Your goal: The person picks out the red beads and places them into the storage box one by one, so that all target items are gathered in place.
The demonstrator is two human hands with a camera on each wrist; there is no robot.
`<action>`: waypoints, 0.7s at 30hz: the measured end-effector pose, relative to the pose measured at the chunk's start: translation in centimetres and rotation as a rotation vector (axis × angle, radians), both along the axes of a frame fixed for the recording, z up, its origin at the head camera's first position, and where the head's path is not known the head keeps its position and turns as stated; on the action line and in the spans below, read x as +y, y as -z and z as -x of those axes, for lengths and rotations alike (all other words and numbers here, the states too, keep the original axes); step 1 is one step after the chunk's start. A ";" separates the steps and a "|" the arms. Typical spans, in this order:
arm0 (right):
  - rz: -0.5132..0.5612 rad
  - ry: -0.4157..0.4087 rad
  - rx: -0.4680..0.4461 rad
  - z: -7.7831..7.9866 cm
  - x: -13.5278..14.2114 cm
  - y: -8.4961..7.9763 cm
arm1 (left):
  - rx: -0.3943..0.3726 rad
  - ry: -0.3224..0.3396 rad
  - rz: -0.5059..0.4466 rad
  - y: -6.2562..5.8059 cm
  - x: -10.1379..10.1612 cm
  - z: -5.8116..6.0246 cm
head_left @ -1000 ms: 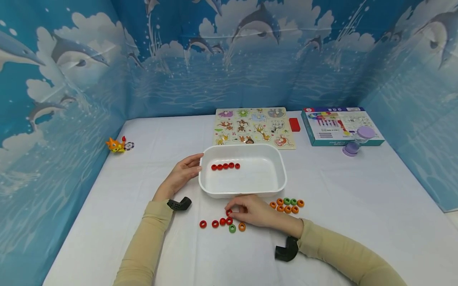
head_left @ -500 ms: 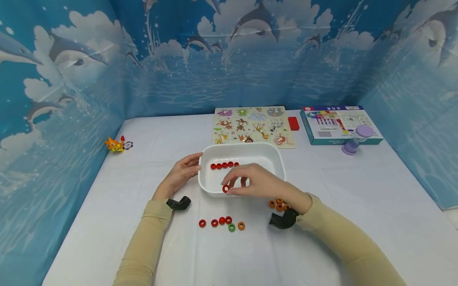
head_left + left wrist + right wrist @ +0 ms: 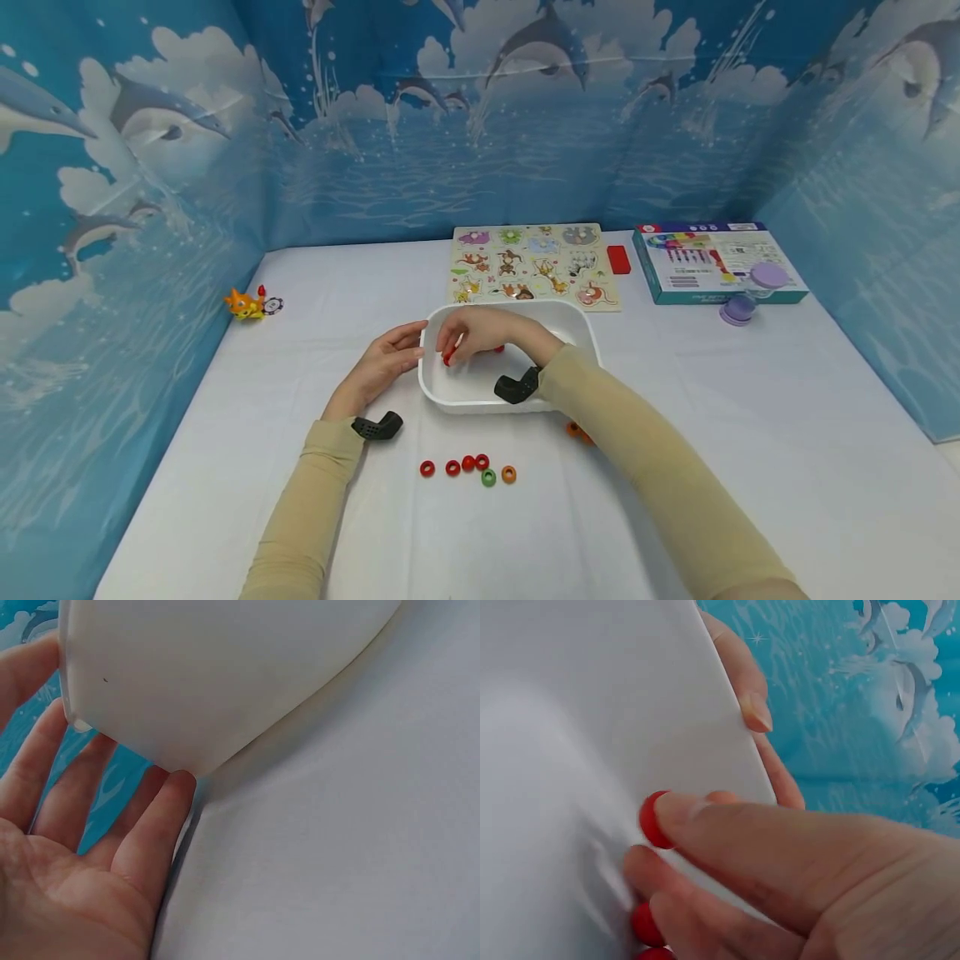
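My right hand [image 3: 483,329] is inside the white basin [image 3: 525,406], near its left end, and pinches a red bead [image 3: 654,820] between thumb and fingers. In the right wrist view, other red beads [image 3: 648,924] lie on the basin floor just below the fingertips; the hand hides most of that row in the head view. Against the basin's left wall rest the fingertips of my left hand [image 3: 382,367], its fingers nearly straight. On the cloth in front of the basin lie several red beads [image 3: 453,468], a green bead [image 3: 488,477] and an orange bead [image 3: 509,474].
More orange beads [image 3: 573,429] show partly from under the right sleeve. Behind the basin lies an animal puzzle board [image 3: 536,262], with a red block [image 3: 618,259] beside it. A flat box [image 3: 720,262] and a purple-capped item [image 3: 738,309] are at right, a small orange toy [image 3: 243,304] at left.
My right hand picked up a red bead from the cloth, lifted it over the basin's front rim and carried it to the left end inside. The left hand stayed at the basin wall.
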State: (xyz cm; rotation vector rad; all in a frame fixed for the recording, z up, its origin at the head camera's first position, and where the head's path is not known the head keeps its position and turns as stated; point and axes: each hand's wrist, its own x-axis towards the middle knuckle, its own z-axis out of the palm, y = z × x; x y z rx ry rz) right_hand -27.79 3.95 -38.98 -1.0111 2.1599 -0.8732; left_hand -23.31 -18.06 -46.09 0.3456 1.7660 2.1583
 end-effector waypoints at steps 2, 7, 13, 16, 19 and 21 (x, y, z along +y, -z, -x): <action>-0.029 0.003 -0.038 0.1 -0.1 0.5 | -0.002 -0.001 0.006 0.0 0.0 0.0; -0.039 -0.002 -0.122 0.2 -0.3 1.4 | 0.006 0.008 0.018 0.0 0.0 0.1; -0.001 0.001 -0.084 0.2 0.0 0.2 | 0.000 0.004 0.018 0.0 -0.1 0.3; 0.040 0.008 0.003 -0.4 0.8 -1.8 | -0.002 0.002 0.015 -0.1 -0.1 0.2; 0.098 -0.013 0.059 -2.2 2.0 -3.6 | -0.002 0.001 0.015 -0.1 0.0 0.1; 0.147 -0.050 0.072 -4.1 2.9 -4.1 | 0.001 0.005 0.018 -0.1 -0.1 -0.1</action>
